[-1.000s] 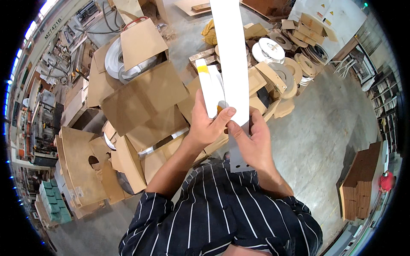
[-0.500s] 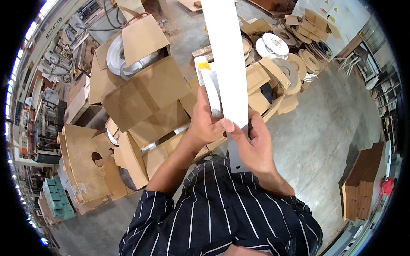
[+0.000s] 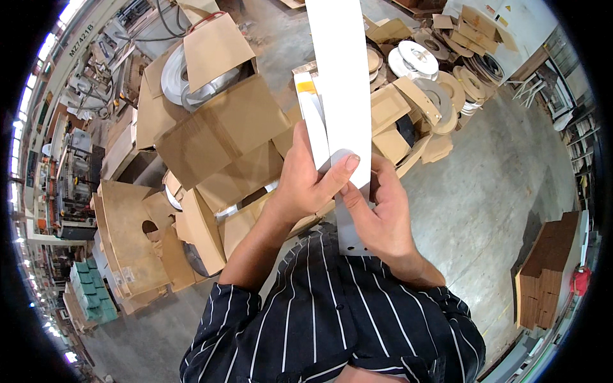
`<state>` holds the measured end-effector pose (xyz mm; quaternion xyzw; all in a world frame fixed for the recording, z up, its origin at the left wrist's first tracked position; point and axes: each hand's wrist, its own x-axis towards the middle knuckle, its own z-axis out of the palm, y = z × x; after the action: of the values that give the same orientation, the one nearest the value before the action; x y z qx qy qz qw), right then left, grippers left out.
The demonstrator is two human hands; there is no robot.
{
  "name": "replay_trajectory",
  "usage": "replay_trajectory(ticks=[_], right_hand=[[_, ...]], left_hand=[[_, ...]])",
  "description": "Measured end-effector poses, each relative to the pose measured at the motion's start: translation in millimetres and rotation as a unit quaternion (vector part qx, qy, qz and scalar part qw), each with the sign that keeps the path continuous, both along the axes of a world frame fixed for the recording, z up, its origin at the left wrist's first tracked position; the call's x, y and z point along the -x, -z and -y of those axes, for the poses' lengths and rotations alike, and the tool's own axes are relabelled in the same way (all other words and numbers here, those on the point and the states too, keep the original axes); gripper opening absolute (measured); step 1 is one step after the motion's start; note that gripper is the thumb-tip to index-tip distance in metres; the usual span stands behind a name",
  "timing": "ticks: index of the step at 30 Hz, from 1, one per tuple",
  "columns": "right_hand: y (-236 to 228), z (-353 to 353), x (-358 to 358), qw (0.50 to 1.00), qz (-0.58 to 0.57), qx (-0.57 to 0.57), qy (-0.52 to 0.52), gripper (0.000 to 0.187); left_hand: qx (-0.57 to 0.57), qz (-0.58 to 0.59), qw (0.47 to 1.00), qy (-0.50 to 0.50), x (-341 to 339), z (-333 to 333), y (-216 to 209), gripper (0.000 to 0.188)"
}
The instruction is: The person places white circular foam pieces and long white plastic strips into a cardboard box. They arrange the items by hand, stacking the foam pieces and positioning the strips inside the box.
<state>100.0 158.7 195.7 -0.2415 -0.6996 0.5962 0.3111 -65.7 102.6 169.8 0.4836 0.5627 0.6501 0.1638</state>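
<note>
Left hand [image 3: 306,182] and right hand [image 3: 385,216] are pinching a long white strip [image 3: 340,83] between them, close together; left hand is also holding a white band [image 3: 314,124] beside strip. Cardboard box [image 3: 220,131] is sitting left of strip, white reels [image 3: 416,59] right.

The panel [image 3: 341,76] rises before the person's chest, the left hand [image 3: 306,182] at its left edge, the right hand [image 3: 383,220] at its right, with a strip [image 3: 313,121] just left of it. Open cartons [image 3: 220,124] crowd the left, a reel [image 3: 172,76] inside the rear one; machinery [image 3: 76,169] stands farther left. Beyond, rightward, discs [image 3: 418,57] lie heaped; boards [image 3: 543,274] stack far right.
</note>
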Motion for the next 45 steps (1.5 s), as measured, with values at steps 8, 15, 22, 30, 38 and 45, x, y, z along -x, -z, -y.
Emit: replay_trajectory(ticks=[8,15,22,30,38,45], right_hand=[[1.2,-2.9,-4.2,1.000,-0.006,-0.001,-0.009,0.047],[-1.7,-6.6,-8.7,1.000,0.017,0.012,-0.016,0.050],[3.4,-10.9,-8.4,1.000,-0.006,0.003,-0.028,0.054],[-0.4,-10.5,-9.0,0.999,-0.003,0.011,-0.031,0.054],[3.9,-12.6,-9.2,0.999,-0.013,-0.018,-0.030,0.054],[0.4,-12.6,-8.5,0.999,-0.022,0.015,-0.039,0.052]], left_hand=[[0.015,-0.029,0.999,0.006,-1.5,1.6,-4.1,0.081],[0.038,-0.045,0.998,0.002,-5.0,1.9,-11.6,0.080],[0.038,-0.027,0.999,0.010,-7.1,2.3,-13.8,0.083],[0.051,-0.047,0.998,0.008,-6.6,4.4,-16.1,0.085],[0.062,-0.056,0.997,0.007,-7.7,5.9,-19.6,0.084],[0.042,-0.032,0.998,0.015,-7.7,4.5,-13.7,0.082]])
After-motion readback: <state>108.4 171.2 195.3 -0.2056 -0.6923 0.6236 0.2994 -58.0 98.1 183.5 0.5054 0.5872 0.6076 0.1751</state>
